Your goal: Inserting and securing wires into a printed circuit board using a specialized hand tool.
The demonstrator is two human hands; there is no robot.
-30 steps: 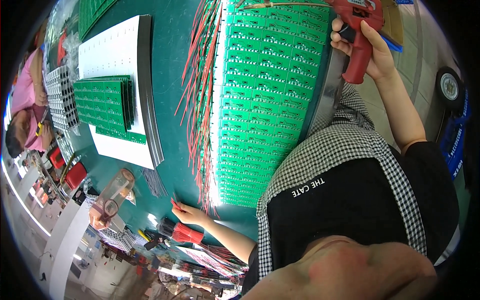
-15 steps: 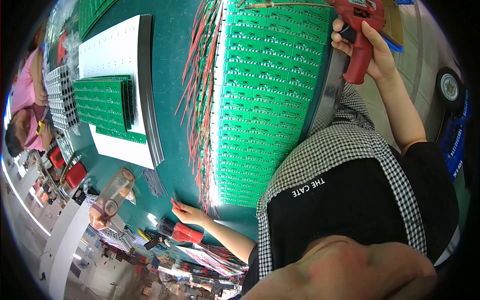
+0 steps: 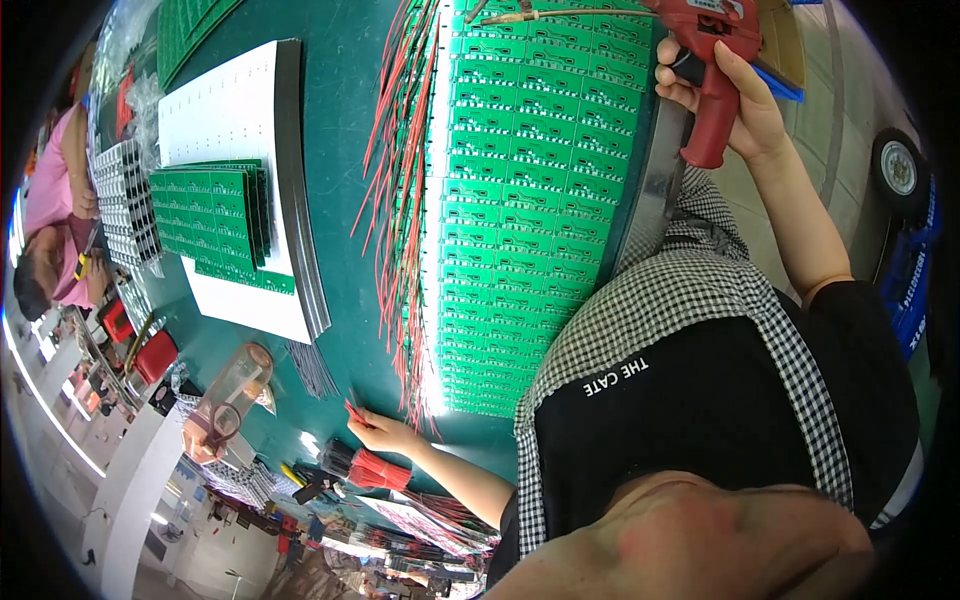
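Note:
My right hand [image 3: 755, 115] is wrapped round the grip of a red soldering gun [image 3: 712, 110], with its fingers at the dark trigger. The gun's long thin tip [image 3: 560, 15] points left across the top of a large panel of green circuit boards [image 3: 540, 180]. A row of red and black wires [image 3: 400, 190] fans out from the left edge of this panel. Beyond the panel's near left corner, my left hand [image 3: 385, 435] pinches a few short red wires [image 3: 353, 412]; how many cannot be made out.
Left of the panel, a stack of green boards [image 3: 205, 215] lies on white sheets [image 3: 225, 100]. A clear jar [image 3: 235, 385], bundles of red wires [image 3: 378, 470] and dark wires [image 3: 335, 455] stand near my left hand. A co-worker in pink [image 3: 55, 190] sits across the green table [image 3: 340, 200].
My right hand and the soldering gun have shifted slightly left and up. My left hand still pinches the red wires, a little lower in view. The whole view has moved slightly.

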